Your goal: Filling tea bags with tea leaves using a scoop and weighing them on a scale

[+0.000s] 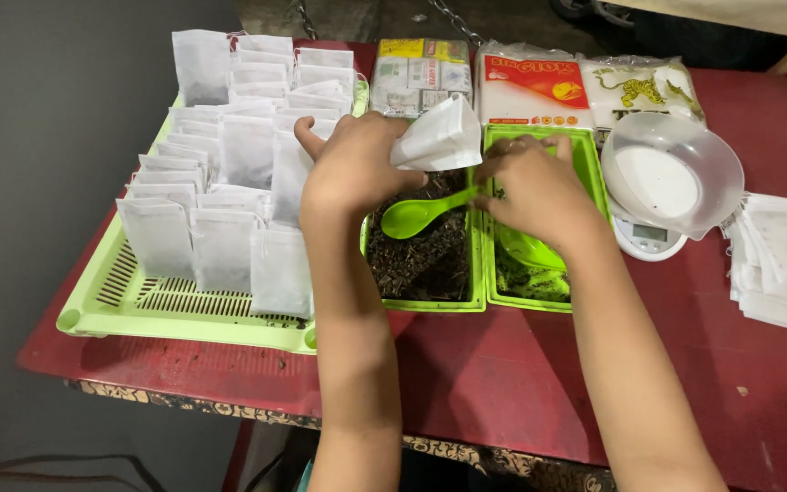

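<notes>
While a white sachet (439,137) is pinched at one corner by the left hand (352,173), it is held tilted above the left tub (425,305), which is filled with dark leaf. A green spoon (416,214) is poised over that tub, its handle gripped by the fingers of the right hand (535,187), which are curled closed around it. The right hand is placed over the right tub (589,150), where a second green spoon (530,248) is seen lying on dark greenish leaf.

Behind the tubs, three flat packages are laid side by side: a clear pack (419,73) of small boxes topped by a yellow strip, a white pack (528,87) with a red band, and a clear bag (644,87) printed with a yellow animal.

To the left, a green slatted tray (138,305) is crowded with upright filled sachets (220,246). To the right, a clear bowl (676,173) is tilted on a small white scale (644,237), and a stack of flat empty sachets (781,264) is spread on the red table (503,383).
</notes>
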